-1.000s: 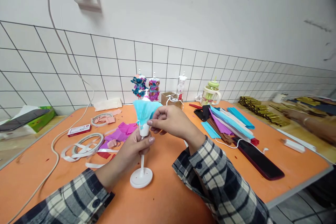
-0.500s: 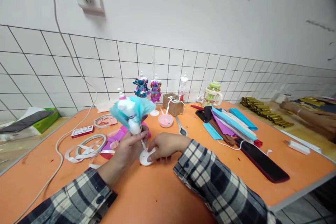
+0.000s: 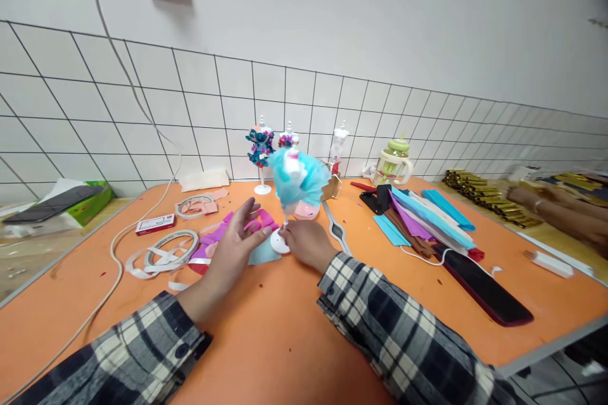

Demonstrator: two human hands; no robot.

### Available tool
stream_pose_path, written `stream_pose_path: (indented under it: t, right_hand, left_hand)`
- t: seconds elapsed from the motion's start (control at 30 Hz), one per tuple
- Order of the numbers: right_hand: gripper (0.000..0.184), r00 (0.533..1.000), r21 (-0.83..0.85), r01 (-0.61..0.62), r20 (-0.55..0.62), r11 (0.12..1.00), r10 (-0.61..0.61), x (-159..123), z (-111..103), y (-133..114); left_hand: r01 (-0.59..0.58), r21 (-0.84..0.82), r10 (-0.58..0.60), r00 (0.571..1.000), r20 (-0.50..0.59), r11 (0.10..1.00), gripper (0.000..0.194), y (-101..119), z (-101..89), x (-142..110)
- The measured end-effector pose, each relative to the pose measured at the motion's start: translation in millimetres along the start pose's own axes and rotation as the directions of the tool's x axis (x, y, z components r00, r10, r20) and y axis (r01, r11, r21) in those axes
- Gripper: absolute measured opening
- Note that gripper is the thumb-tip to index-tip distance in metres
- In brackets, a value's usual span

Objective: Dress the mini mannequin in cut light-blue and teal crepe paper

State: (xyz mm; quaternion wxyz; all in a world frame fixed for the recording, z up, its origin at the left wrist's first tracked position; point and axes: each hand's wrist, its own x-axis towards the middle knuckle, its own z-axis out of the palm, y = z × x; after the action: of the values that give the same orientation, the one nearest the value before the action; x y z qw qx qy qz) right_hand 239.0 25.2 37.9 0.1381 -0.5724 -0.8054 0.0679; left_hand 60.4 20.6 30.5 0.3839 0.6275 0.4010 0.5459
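Mini mannequin (image 3: 294, 171) is at twelve o'clock on the orange table (image 3: 266, 342), right hand (image 3: 308, 243) pinching its stem (image 3: 285, 220) low, left hand (image 3: 235, 247) empty, fingers spread, at eight. Pinching low spares the blue ruffle (image 3: 311, 183) imo.

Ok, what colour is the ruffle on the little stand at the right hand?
The ruffle is light turquoise blue; the head view shows it.
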Motion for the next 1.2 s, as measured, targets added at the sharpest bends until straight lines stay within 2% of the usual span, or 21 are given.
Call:
stream_pose_path:
  t: [0.03,0.07,0.1,0.17,0.23,0.27,0.33,0.43,0.63,0.9,1.03,1.1,1.17,1.2]
  right_hand:
    - [0.04,1.0,-0.01,-0.023,-0.009,1.0,0.023,1.7,-0.7,5.5]
    - [0.038,0.999,-0.019,-0.044,-0.017,0.999,0.044,3.4,-0.6,10.6]
    - [0.037,0.998,-0.027,-0.065,-0.024,0.998,0.064,4.8,0.0,15.1]
    - [0.036,0.994,-0.039,-0.103,-0.035,0.994,0.102,7.3,2.3,22.6]
    - [0.036,0.99,-0.047,-0.139,-0.042,0.989,0.137,9.4,4.7,28.5]
    - [0.036,0.987,-0.049,-0.155,-0.042,0.987,0.153,10.3,5.7,31.1]
    - [0.036,0.983,-0.049,-0.183,-0.037,0.982,0.182,12.1,7.5,35.9]
    - [0.035,0.979,-0.031,-0.205,-0.021,0.978,0.205,13.9,10.1,42.1]
    - [0.031,0.977,0.024,-0.211,-0.012,0.977,0.211,14.5,15.6,49.2]
    - [0.031,0.964,0.048,-0.259,-0.05,0.965,0.261,9.4,15.8,50.6]
    - [0.038,0.942,0.048,-0.315,-0.111,0.948,0.318,1.8,7.1,49.3]
    - [0.037,0.922,0.036,-0.351,-0.162,0.936,0.352,-2.8,0.2,48.3]
    - [0.038,0.907,0.024,-0.367,-0.213,0.93,0.364,-7.6,-6.4,47.6]
    - [0.038,0.904,0.02,-0.363,-0.233,0.932,0.357,-10.0,-8.8,47.3]
  left_hand:
    - [-0.008,0.113,0.009,1.0,-0.009,0.994,0.052,-2.5,-6.5,-0.3]
    - [-0.038,0.229,0.03,0.999,0.036,0.973,0.043,-5.1,-13.1,-1.3]
    - [-0.124,0.365,0.082,0.988,0.129,0.923,0.033,-7.8,-19.3,-3.2]
    - [-0.365,0.567,0.149,0.909,0.39,0.738,0.027,-12.4,-28.2,-9.0]
    - [-0.523,0.659,0.116,0.823,0.557,0.54,0.026,-15.7,-31.0,-15.9]
    - [-0.557,0.682,0.079,0.798,0.597,0.474,0.026,-16.8,-30.6,-18.9]
    - [-0.581,0.701,0.013,0.774,0.633,0.414,0.025,-18.6,-28.2,-22.7]
    - [-0.592,0.686,-0.022,0.75,0.661,0.423,0.023,-21.5,-25.6,-23.3]
    - [-0.557,0.667,-0.012,0.763,0.646,0.495,0.026,-30.2,-28.1,-20.2]
    - [-0.577,0.679,0.014,0.766,0.642,0.455,0.035,-30.5,-28.2,-22.4]
    - [-0.603,0.651,0.093,0.763,0.64,0.461,0.042,-25.0,-30.8,-19.0]
    - [-0.581,0.633,0.165,0.789,0.591,0.511,0.042,-20.4,-42.7,-13.4]
    - [-0.501,0.668,0.25,0.862,0.44,0.551,0.039,-15.8,-65.1,-6.7]
    - [-0.466,0.698,0.278,0.885,0.374,0.544,0.038,-13.8,-79.6,-3.8]
